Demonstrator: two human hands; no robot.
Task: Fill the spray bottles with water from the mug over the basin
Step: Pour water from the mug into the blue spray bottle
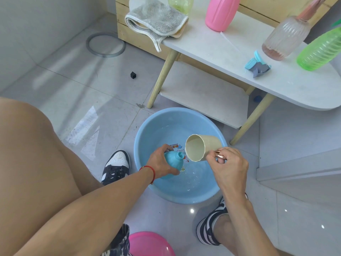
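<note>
A person crouches over a light blue basin (147,126) on a tiled floor, holding a small blue spray bottle (172,159) above the water. The left hand (162,162) wraps its fingers and thumb around the bottle's body, with the bottle's uncapped neck tilted toward the right. The right hand (227,165) pinches the copper-coloured handle of a cream mug (201,147), which is tipped on its side so that its mouth faces the bottle's opening; the mug's rim sits just beside the bottle's neck. Shallow water lies in the bottom of the basin, over a printed cartoon design.

On the white side table (212,45) behind the basin stand a pink bottle (220,12), a clear ribbed bottle (285,38) with a little pinkish liquid at its base, and a green ribbed bottle (321,49). A blue and grey spray trigger head (257,65) lies loose on the tabletop near them, and a folded grey cloth (156,19) hangs over the table's far-left edge. A pink basin (149,243) sits at the bottom of the view, between the person's sneakered feet.
</note>
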